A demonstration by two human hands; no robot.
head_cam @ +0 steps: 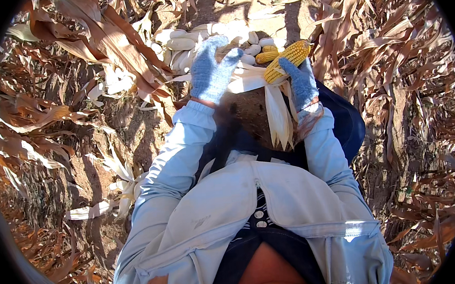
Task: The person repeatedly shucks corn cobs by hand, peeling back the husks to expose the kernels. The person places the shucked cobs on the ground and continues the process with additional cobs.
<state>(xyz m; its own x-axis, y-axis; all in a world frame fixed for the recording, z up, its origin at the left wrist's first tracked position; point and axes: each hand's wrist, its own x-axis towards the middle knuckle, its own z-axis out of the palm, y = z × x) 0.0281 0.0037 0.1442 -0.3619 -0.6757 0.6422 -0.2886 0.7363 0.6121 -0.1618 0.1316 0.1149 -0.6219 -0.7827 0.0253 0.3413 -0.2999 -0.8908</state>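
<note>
My right hand (303, 82), in a blue knitted glove, is shut around an ear of yellow corn (289, 58). Its kernels are bare, and pale husk leaves (279, 116) hang down from its base. To the left, my left hand (213, 69) wears a matching glove; thumb and fingers are spread apart with nothing between them. Just beyond both hands lies a pile of ears in whitish husks (181, 44). Two bare yellow ears (267, 56) rest at the right side of that pile, partly behind the held ear.
Dry corn stalks and leaves (105, 39) lean in from the left. More dried stalks (399, 51) crowd the right side. Loose husks (123, 185) lie on the soil at the lower left. Dark-clothed legs (342, 118) are folded below my hands.
</note>
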